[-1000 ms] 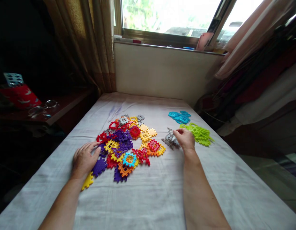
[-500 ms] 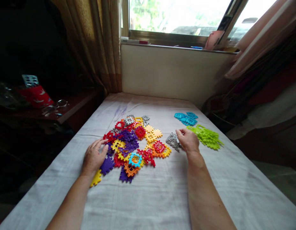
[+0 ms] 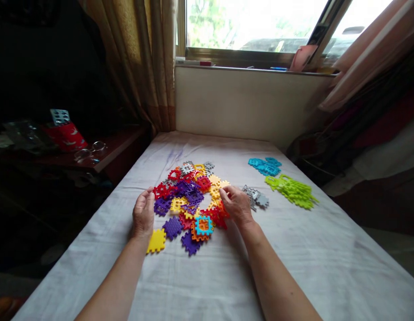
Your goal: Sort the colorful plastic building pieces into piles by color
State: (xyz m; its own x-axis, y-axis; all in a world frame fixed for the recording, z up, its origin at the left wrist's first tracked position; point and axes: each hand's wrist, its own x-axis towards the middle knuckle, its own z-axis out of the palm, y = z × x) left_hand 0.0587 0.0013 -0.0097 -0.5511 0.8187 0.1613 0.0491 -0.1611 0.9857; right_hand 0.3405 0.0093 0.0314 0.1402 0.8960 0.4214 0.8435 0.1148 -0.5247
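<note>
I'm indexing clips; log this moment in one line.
left hand: at left edge of mixed-color pile; right hand: at pile's right side; gray cluster: right of right hand

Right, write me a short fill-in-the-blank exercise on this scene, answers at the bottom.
1. The left hand is at the ____ edge of the mixed heap.
2. The small separate pile nearest the right hand is ____ in colour.
3. Just beyond the lime-green pile, towards the window, is a pile coloured ____.
4. The glasses lie beside a container whose main colour is ____.

Missing words: left; gray; blue; red.
</note>
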